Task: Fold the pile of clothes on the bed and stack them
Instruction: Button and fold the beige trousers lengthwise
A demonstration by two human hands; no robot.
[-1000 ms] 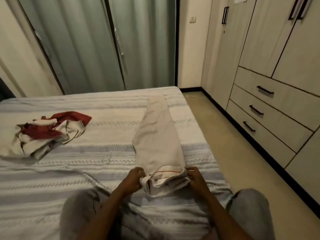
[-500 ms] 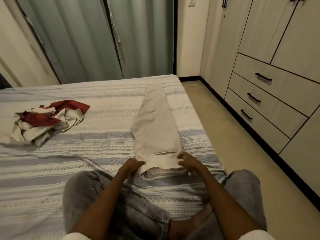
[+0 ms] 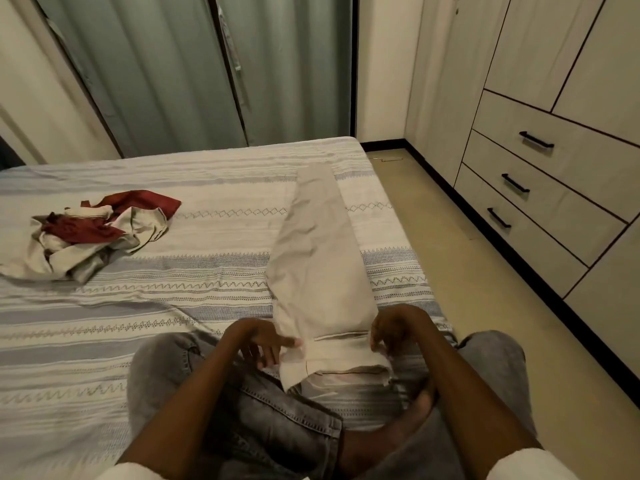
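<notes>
a person sits cross-legged on the bed (image 3: 207, 306), which wears a sheet striped in grey-blue and cream with zigzag and diamond bands. a pair of beige trousers (image 3: 318, 258) lies lengthwise on the sheet in front of the knees, folded leg over leg, the hems pointing away toward the far edge and the waistband end nearest the lap. the left hand (image 3: 263, 341) rests at the left side of the waistband, its fingers loosely spread with the fingertips touching the cloth edge. the right hand (image 3: 394, 327) sits at the right side of the waistband, fingers curled down onto the fabric; whether it pinches the cloth or merely presses on it cannot be told. the two hands are apart, one on each side of the garment. well to the left on the bed lies a crumpled heap of red and cream clothes (image 3: 93, 233), unfolded. the person wears grey jeans (image 3: 263, 420), and a bare foot shows under the right forearm. green curtains (image 3: 166, 71) hang behind the bed, and a pale wardrobe with drawers (image 3: 540, 174) with black handles stands to the right.
</notes>
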